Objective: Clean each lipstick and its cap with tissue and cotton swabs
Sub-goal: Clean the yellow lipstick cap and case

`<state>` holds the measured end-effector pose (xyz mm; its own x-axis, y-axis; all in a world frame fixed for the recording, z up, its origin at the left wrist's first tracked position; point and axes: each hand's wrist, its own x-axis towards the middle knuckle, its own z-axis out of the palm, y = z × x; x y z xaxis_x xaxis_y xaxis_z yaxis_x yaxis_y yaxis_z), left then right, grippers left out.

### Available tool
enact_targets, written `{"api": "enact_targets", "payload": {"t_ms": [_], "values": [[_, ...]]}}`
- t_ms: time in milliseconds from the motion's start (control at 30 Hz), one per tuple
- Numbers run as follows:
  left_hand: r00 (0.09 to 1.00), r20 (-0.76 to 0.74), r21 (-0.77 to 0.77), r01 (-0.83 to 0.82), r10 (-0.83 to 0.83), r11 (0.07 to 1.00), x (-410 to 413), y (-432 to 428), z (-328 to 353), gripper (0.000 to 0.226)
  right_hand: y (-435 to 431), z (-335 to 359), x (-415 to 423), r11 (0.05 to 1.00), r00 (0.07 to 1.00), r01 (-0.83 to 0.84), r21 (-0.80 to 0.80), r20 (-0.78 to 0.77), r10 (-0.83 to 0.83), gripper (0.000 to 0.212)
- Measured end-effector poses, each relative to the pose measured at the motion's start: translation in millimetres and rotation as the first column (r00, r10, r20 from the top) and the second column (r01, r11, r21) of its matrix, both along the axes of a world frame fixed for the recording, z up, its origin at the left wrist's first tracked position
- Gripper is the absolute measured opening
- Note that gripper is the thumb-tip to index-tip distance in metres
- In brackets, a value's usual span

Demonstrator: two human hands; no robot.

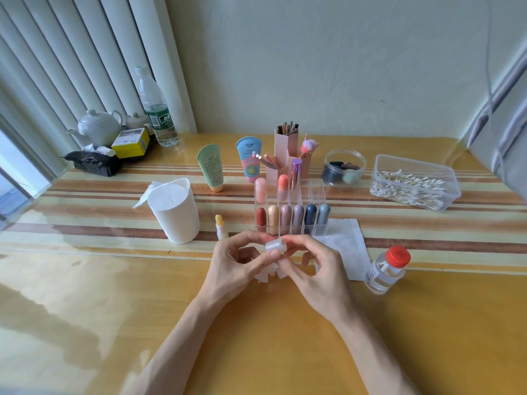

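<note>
We judged the step in hand to be the wiping of a cap. The translucent white cap [276,246] was held just above the surface [114,280], near its front middle, between both hands. The left hand [236,269] pinched it from below with thumb and curled fingers. The right hand [313,269] gripped it from the other side, fingers curled over its top edge. A crumpled tissue [263,276] was bunched under the cap, against the fingers; whether it reached inside the cap we could not tell. The lipstick [221,226] that we took to belong to this cap stood uncapped and upright just beside the tissue roll [176,209], apart from the hands. The capped lipsticks [285,218] stood in the clear organizer [318,192] right behind the hands. The next move, as we read it, called for turning the cap within the tissue. After that would come a reach far right to the box of cotton swabs [413,183] for the inner rim, without knocking the standing lipstick.
</note>
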<state>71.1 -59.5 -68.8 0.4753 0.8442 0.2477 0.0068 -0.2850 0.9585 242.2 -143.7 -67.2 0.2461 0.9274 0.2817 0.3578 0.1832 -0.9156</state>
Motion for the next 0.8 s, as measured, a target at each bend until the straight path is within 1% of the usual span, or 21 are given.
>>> {"api": "enact_targets", "payload": {"t_ms": [67,167,233,300,367,400,467,567,633,733,800], "values": [[1.0,-0.001,0.0,-0.005,0.005,1.0,0,2,-3,0.024,0,1,0,1.0,0.999,-0.006,0.008,-0.049,0.006,0.025],[1.0,0.008,0.01,-0.007,0.007,1.0,-2,4,-4,0.037,1,3,-3,1.0,0.993,-0.01,0.014,-0.114,0.012,0.024],[0.998,0.014,0.043,-0.059,0.059,0.997,-3,2,-2,0.04,2,3,-4,1.0,0.985,0.0,0.013,-0.174,0.002,0.022],[0.973,0.042,0.094,-0.231,0.228,0.968,-5,-1,2,0.033,3,1,-3,0.999,0.977,0.031,0.008,-0.213,-0.029,0.022],[0.901,0.099,0.143,-0.433,0.423,0.89,-9,-3,4,0.038,4,0,-1,0.998,0.973,0.064,0.003,-0.224,-0.061,0.022],[0.865,0.126,0.152,-0.5,0.485,0.852,-12,-2,5,0.039,5,0,-1,0.997,0.972,0.077,-0.002,-0.224,-0.075,0.023],[0.815,0.139,0.15,-0.578,0.562,0.802,-16,2,4,0.038,5,-1,-1,0.995,0.971,0.095,-0.013,-0.217,-0.096,0.023],[0.762,0.06,0.164,-0.644,0.644,0.747,-17,11,-1,0.036,5,-1,-1,0.994,0.971,0.106,-0.019,-0.213,-0.108,0.021],[0.726,-0.047,0.182,-0.669,0.686,0.721,-17,15,-6,0.043,5,-1,-1,0.994,0.969,0.106,-0.024,-0.223,-0.109,0.019],[0.686,-0.181,0.2,-0.676,0.705,0.709,-19,19,-13,0.055,6,0,-1,0.994,0.965,0.109,-0.028,-0.237,-0.112,0.018],[0.682,-0.218,0.212,-0.665,0.698,0.716,-20,21,-15,0.056,6,-1,-2,0.994,0.965,0.109,-0.025,-0.236,-0.112,0.019]]}}
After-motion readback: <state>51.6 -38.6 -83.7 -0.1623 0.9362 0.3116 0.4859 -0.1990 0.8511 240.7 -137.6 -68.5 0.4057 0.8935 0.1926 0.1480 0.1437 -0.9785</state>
